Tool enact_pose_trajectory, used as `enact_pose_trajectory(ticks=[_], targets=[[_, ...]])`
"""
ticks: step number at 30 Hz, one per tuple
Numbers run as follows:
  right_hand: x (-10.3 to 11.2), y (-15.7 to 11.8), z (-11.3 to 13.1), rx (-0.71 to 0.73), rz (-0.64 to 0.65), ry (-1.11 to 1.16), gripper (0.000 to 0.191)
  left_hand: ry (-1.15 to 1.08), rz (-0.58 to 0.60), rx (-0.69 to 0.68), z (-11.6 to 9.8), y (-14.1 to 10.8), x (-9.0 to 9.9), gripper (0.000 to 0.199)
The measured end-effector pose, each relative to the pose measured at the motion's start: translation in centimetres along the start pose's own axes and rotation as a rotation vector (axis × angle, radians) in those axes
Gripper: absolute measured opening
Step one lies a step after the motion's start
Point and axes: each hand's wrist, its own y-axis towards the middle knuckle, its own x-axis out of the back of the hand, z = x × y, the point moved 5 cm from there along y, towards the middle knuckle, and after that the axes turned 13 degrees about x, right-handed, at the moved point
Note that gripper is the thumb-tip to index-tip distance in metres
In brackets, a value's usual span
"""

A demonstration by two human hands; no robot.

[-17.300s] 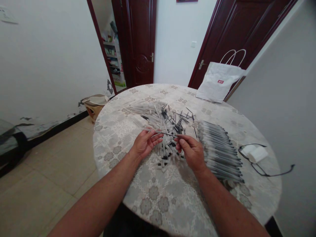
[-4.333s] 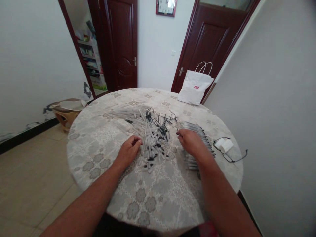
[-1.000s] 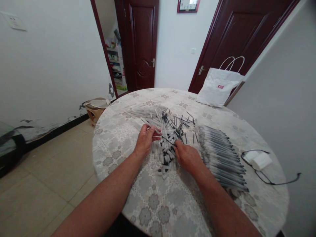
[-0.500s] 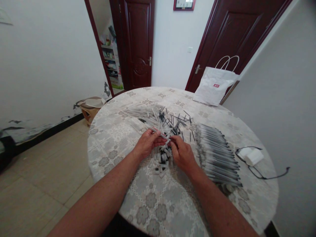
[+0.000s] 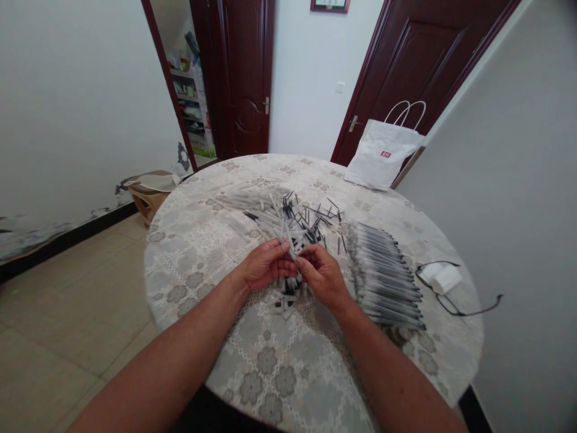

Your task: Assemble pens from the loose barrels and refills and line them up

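- Left hand and right hand hold a pale pen tube above loose pen parts.
- A row of pens lies between these and black-framed eyeglasses.
- A white paper bag stands behind.

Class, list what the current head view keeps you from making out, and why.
All in the head view:
- Pale tube, one end: covered by the right hand.
- Wall frame, upper part: cut off by the top edge.
- Red label, lettering: too small.
- Shelf items: too small and blurred.
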Motion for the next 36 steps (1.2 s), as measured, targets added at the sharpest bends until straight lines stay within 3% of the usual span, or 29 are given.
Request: enact_pose_trajectory(ticks=[3, 6, 8, 12, 15, 18, 28, 36], targets=[[1.3, 0.3, 0.1, 0.004, -0.104, -0.142, 0.027, -0.095, -0.054, -0.032, -0.3, 0.2, 0.5, 0.018], [3.5, 0.8, 0.5, 0.035, -0.223, -0.434, 0.026, -0.196, -0.156, -0.091, -0.9, 0.5, 1.6, 0.014], [4.8, 1.1, 0.7, 0.064, -0.230, -0.625, 0.023, -0.270, -0.220, -0.135, -1.2, 0.7, 2.3, 0.012], [5.6, 1.6, -0.1, 0.075, -0.008, -0.878, 0.019, -0.363, -0.302, -0.197, -1.7, 0.9, 3.2, 0.013], [5.4, 1.4, -1.2, -0.002, 0.207, -0.955, 0.019, -0.378, -0.339, -0.226, -1.9, 0.9, 3.4, 0.012], [4.9, 1.1, -1.4, -0.052, 0.326, -0.975, 0.017, -0.362, -0.344, -0.246, -1.9, 0.9, 3.5, 0.014], [2.8, 0.4, -0.2, -0.021, 0.525, -0.866, 0.021, -0.333, -0.335, -0.261, -1.9, 1.1, 3.5, 0.017], [1.5, 0.0, -0.9, -0.029, 0.557, -0.855, 0.030, -0.314, -0.326, -0.252, -1.9, 1.0, 3.3, 0.016]])
